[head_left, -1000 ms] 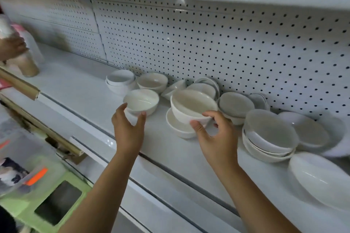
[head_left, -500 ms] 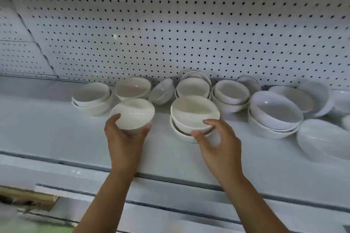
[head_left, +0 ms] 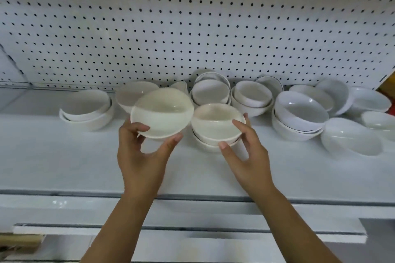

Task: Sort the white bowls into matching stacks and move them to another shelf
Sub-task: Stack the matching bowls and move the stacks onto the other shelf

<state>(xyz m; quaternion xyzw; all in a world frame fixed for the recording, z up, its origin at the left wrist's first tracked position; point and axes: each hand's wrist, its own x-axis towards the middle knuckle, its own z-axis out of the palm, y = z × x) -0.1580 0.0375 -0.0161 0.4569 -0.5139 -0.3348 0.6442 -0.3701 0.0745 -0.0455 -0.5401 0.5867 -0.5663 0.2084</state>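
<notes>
Left hand (head_left: 141, 156) grips a lifted cream bowl (head_left: 161, 113); at its 3 o'clock, right hand (head_left: 248, 156) clasps the stacked bowl (head_left: 217, 123) on the shelf (head_left: 64, 156).

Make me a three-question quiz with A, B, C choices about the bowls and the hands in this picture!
1. Where is the bowl in the left hand?
A. lifted above the shelf
B. flat on the shelf
C. hanging on the pegboard

2. What colour are the pegboard's holes?
A. red
B. black
C. green

3. What is the right hand doing?
A. hanging free
B. gripping the two-bowl stack
C. pressing the pegboard

Answers:
1 A: the lifted bowl is tilted in the fingers, clear of the shelf.
2 B: dark dots cover the pegboard.
3 B: thumb and fingers clasp the two-bowl stack.
</notes>
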